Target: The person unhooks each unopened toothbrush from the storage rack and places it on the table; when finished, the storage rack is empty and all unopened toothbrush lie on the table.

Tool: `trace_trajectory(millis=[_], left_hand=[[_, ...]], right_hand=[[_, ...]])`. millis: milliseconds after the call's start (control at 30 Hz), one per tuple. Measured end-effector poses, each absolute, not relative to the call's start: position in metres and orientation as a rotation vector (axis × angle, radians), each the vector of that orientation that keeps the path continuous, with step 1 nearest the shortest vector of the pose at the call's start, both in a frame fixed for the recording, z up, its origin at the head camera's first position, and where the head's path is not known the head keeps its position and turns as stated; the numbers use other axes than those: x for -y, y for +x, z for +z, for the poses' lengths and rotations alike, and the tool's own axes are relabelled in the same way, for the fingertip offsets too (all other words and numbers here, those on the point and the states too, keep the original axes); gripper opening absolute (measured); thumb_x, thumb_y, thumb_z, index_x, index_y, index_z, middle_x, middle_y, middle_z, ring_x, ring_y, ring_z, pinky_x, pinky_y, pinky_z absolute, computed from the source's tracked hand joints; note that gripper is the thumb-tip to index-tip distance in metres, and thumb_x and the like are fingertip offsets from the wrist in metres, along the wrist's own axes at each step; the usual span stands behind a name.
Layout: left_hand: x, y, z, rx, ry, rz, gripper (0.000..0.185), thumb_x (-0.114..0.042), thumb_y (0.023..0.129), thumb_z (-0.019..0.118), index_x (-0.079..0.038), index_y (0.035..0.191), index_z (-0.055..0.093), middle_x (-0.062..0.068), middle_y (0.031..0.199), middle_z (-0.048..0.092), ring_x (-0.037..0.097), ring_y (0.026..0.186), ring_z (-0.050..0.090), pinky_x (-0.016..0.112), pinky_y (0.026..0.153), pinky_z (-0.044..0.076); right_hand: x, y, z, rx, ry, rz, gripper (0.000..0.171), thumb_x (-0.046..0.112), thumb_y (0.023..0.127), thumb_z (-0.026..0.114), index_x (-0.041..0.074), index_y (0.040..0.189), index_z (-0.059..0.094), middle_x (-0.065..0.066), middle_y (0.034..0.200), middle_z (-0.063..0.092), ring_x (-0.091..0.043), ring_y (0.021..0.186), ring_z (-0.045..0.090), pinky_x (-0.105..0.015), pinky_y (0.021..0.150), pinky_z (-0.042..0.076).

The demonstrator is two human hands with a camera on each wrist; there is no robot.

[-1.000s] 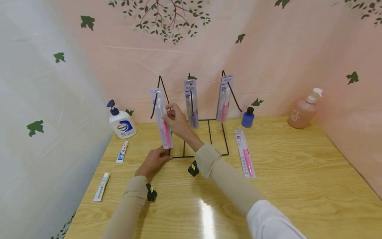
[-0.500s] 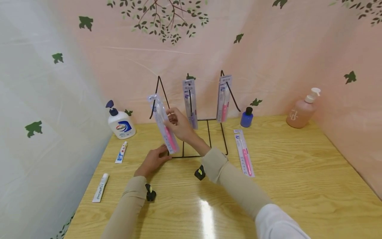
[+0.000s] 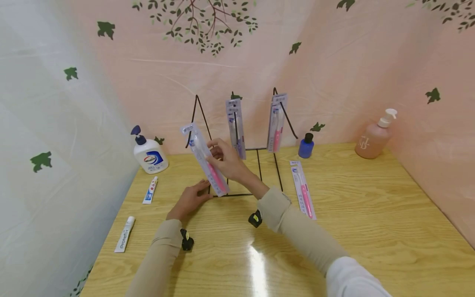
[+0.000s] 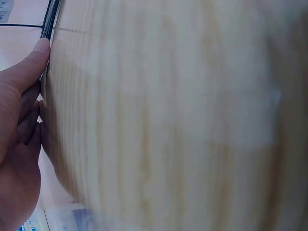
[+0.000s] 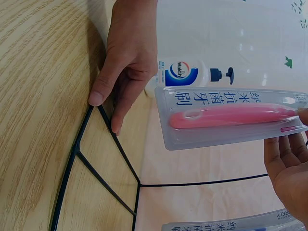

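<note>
While my left hand point(image 3: 190, 201) steadies the rack point(image 3: 237, 173), my right hand point(image 3: 224, 159) pinches a packaged toothbrush point(image 3: 205, 161) off its hook; two packs hang beyond, one lies rightward.

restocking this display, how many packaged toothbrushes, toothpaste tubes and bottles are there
packaged toothbrushes: 4, held in the right hand one, on the rack two, flat on the table one
toothpaste tubes: 2
bottles: 3
total: 9
</note>
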State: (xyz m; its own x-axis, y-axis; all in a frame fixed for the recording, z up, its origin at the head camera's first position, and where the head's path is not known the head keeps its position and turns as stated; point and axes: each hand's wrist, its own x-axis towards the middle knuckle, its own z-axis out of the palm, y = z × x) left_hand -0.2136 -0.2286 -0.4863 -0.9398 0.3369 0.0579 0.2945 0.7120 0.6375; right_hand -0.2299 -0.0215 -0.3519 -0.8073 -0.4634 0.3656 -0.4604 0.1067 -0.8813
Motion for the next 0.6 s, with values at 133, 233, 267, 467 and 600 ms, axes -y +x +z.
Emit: trace_trajectory(millis=[133, 233, 267, 467, 600], left_hand=[[0.228, -0.213, -0.486, -2.841, 0.522, 1.047, 0.053, -0.027, 0.092, 0.065, -0.013, 0.141, 0.049, 0.009, 0.146, 0.044, 0.032, 0.140, 0.034, 0.050, 0.113, 0.030], [0.229, -0.213, -0.486, -2.841, 0.511, 1.045, 0.053, -0.027, 0.092, 0.065, -0.013, 0.140, 0.050, 0.010, 0.146, 0.044, 0.032, 0.140, 0.035, 0.050, 0.113, 0.030], [0.229, -0.213, -0.486, -2.843, 0.508, 1.042, 0.053, -0.027, 0.092, 0.065, -0.013, 0.140, 0.050, 0.010, 0.147, 0.043, 0.032, 0.140, 0.035, 0.051, 0.113, 0.030], [0.228, -0.212, -0.485, -2.854, 0.524, 1.025, 0.052, -0.027, 0.092, 0.065, -0.011, 0.139, 0.050, 0.015, 0.147, 0.041, 0.034, 0.138, 0.037, 0.052, 0.112, 0.032], [0.229, -0.212, -0.485, -2.865, 0.549, 1.034, 0.050, -0.026, 0.092, 0.065, -0.011, 0.138, 0.052, 0.014, 0.148, 0.040, 0.033, 0.136, 0.039, 0.050, 0.111, 0.034]], right_hand=[[0.018, -0.226, -0.352, -2.316, -0.995, -1.842, 0.025, 0.006, 0.095, 0.057, 0.007, 0.119, 0.050, -0.014, 0.100, 0.067, -0.020, 0.083, 0.064, -0.024, 0.069, 0.052], [0.016, -0.224, -0.352, -2.308, -1.009, -1.821, 0.025, 0.007, 0.095, 0.057, 0.008, 0.119, 0.050, -0.014, 0.100, 0.067, -0.020, 0.084, 0.064, -0.025, 0.071, 0.053], [0.015, -0.223, -0.352, -2.308, -1.016, -1.812, 0.025, 0.007, 0.095, 0.057, 0.008, 0.119, 0.050, -0.013, 0.100, 0.067, -0.019, 0.084, 0.064, -0.026, 0.071, 0.054], [0.012, -0.217, -0.352, -2.317, -1.050, -1.761, 0.024, 0.009, 0.096, 0.057, 0.011, 0.119, 0.050, -0.009, 0.099, 0.068, -0.016, 0.084, 0.064, -0.027, 0.071, 0.054], [0.011, -0.214, -0.352, -2.326, -1.082, -1.745, 0.023, 0.009, 0.096, 0.057, 0.012, 0.117, 0.051, -0.009, 0.098, 0.069, -0.015, 0.083, 0.064, -0.025, 0.069, 0.054]])
